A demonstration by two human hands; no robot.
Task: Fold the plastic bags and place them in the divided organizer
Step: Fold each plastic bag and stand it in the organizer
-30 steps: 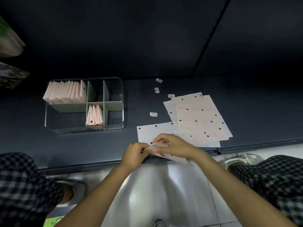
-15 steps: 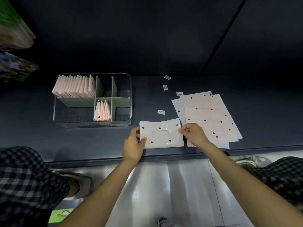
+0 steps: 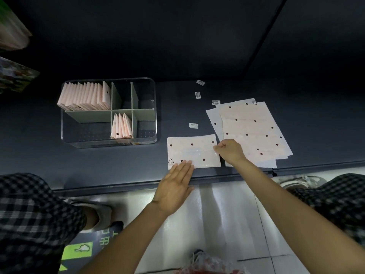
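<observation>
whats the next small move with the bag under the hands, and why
Probably fold the bag again, right edge over to the left. It lies flat and too wide for the organizer; the left hand pins its near edge and the right hand pinches its right edge.

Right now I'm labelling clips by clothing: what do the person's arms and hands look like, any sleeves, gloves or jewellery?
Both forearms are bare up to the frame edge; no sleeves show. The left hand and right hand wear no gloves, and no rings, watch or bracelets are visible. Fingers are uncovered.
</observation>
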